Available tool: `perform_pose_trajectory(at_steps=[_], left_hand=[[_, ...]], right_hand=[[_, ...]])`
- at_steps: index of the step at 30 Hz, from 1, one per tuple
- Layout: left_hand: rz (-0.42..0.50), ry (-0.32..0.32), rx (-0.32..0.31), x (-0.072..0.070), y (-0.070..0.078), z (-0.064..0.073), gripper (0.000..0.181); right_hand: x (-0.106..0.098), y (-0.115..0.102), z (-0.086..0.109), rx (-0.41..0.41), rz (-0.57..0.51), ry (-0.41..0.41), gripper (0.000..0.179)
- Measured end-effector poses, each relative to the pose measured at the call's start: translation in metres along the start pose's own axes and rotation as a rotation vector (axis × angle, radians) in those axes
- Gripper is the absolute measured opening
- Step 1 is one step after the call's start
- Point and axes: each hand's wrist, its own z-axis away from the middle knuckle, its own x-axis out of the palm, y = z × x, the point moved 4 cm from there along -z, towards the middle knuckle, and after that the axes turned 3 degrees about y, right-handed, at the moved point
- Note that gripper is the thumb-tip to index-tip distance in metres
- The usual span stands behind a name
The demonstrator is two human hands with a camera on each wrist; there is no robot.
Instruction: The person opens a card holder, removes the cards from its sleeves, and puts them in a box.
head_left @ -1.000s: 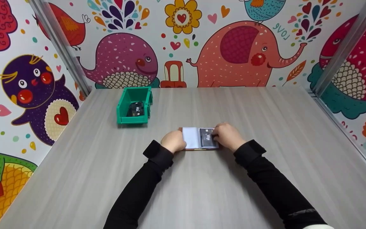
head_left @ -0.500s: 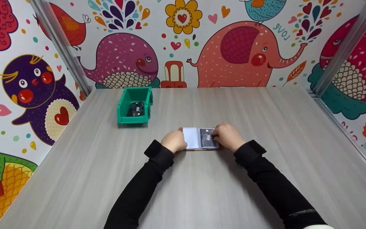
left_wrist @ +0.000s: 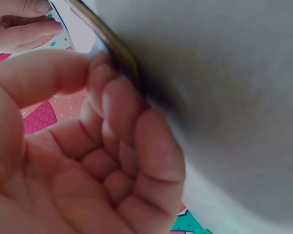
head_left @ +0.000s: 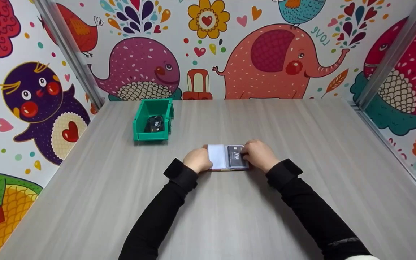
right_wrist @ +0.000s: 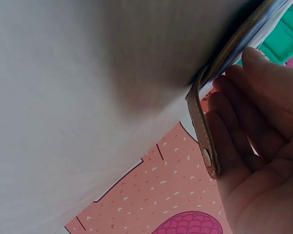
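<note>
A small brown card holder (head_left: 216, 157) lies open on the table, with clear plastic sleeves inside. In its right-hand sleeve is a dark card (head_left: 235, 156) printed "Vip"; the left-hand page looks pale. My left hand (head_left: 198, 160) pinches the holder's left edge between thumb and curled fingers, seen close in the left wrist view. My right hand (head_left: 260, 154) holds the right edge, its thumb (right_wrist: 256, 58) over the sleeve side and its fingers bent beside the edge. A brown strap (right_wrist: 201, 131) with a metal snap sticks out from the holder next to those fingers.
A green bin (head_left: 151, 136) stands at the back left of the table, with several black cards (head_left: 155, 124) inside. The wood-grain table (head_left: 208, 216) meets walls with cartoon animal prints; metal posts (head_left: 69, 50) rise at the corners.
</note>
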Motion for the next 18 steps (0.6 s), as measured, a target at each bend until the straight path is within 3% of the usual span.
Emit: perform_pose_trajectory(at_steps=[18], left_hand=[[0.009,0.019,0.008,-0.0027,-0.0081,-0.0012,0.024]], right_hand=[[0.0003,0.0003,0.0003,0.016,-0.016,0.004,0.012]])
